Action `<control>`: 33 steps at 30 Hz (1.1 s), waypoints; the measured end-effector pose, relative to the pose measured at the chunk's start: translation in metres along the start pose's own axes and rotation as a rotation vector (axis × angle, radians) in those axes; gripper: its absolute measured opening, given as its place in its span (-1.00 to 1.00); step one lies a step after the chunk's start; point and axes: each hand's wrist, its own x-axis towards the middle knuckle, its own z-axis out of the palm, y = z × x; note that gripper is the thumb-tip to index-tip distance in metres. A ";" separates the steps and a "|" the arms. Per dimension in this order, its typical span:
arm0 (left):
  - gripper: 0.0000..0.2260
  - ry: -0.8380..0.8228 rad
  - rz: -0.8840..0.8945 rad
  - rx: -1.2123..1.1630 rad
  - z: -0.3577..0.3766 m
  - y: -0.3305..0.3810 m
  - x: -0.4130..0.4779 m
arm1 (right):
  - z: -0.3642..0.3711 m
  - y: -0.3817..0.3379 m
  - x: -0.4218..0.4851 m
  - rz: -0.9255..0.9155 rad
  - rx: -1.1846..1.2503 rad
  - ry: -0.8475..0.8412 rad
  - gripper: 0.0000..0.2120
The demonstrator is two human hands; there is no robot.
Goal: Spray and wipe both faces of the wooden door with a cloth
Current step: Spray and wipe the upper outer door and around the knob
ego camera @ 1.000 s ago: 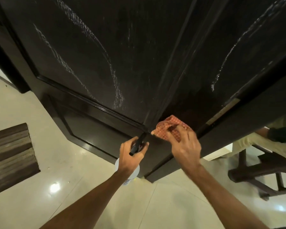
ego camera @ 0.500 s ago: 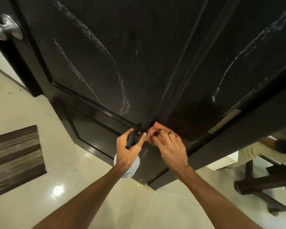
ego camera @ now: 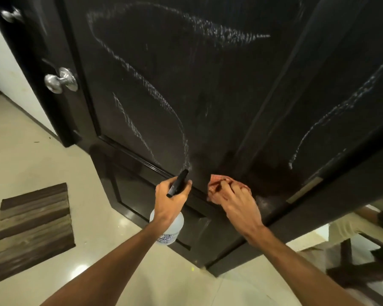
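A dark wooden door [ego camera: 208, 89] fills the upper view, streaked with whitish curved smears of spray. My left hand [ego camera: 169, 198] grips the black trigger head of a clear spray bottle [ego camera: 170, 230], which hangs below the hand near the lower panel. My right hand [ego camera: 234, 200] presses a red checked cloth [ego camera: 215, 182] against the door at the moulding between upper and lower panels; most of the cloth is hidden under my fingers. The wood to the right of the cloth looks darker and wet.
A silver door knob [ego camera: 60, 80] sticks out at the door's left edge. A striped brown mat [ego camera: 33, 230] lies on the glossy cream floor at left. At right, past the door's edge, a seated person's legs [ego camera: 349, 226] and a dark wooden bench [ego camera: 363, 268] show.
The view has lifted, showing more of the upper panel and the knob. My right hand with the cloth slid left along the moulding toward the left hand, which still holds the bottle.
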 end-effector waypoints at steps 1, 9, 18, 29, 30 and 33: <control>-0.75 -0.002 0.002 -0.011 -0.008 0.003 0.006 | -0.004 0.001 0.008 0.020 0.017 0.011 -0.62; -0.76 0.015 0.018 -0.024 -0.070 -0.008 0.054 | -0.034 -0.011 0.118 0.254 -0.087 0.402 -0.51; -0.85 -0.070 0.099 -0.047 -0.151 0.017 0.123 | -0.032 -0.062 0.208 0.111 0.067 0.264 -0.68; -0.91 -0.025 -0.009 -0.066 -0.212 -0.006 0.181 | 0.010 -0.129 0.265 -0.051 0.049 0.041 -0.67; -0.93 -0.023 0.010 -0.071 -0.216 -0.002 0.187 | -0.003 -0.123 0.286 -0.027 0.027 0.125 -0.67; -0.91 0.010 0.019 -0.068 -0.235 -0.002 0.203 | -0.034 -0.110 0.355 0.113 -0.031 0.383 -0.60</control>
